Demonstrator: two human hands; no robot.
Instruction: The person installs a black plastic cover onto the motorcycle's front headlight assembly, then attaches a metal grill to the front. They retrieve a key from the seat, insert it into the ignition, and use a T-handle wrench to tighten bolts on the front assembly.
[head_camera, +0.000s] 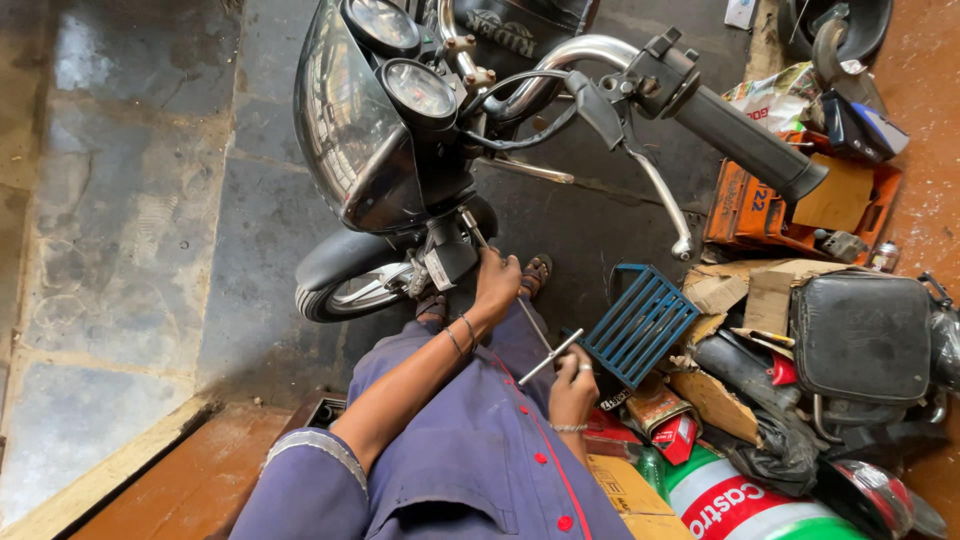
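Observation:
I stand over the front of a black motorcycle with two round gauges and a chrome handlebar. A long metal T-handle wrench runs from the bike's front, below the headlight, back toward me. My left hand grips the wrench's shaft near the bike. My right hand, with a ring and bracelet, is closed on the cross handle at the near end. I wear a blue garment with red buttons and sandals.
A blue plastic grille leans beside my right hand. To the right lies a heap of parts: an orange crate, a black seat, cardboard, a green-and-red oil can. Dark stone floor lies to the left, a wooden step near me.

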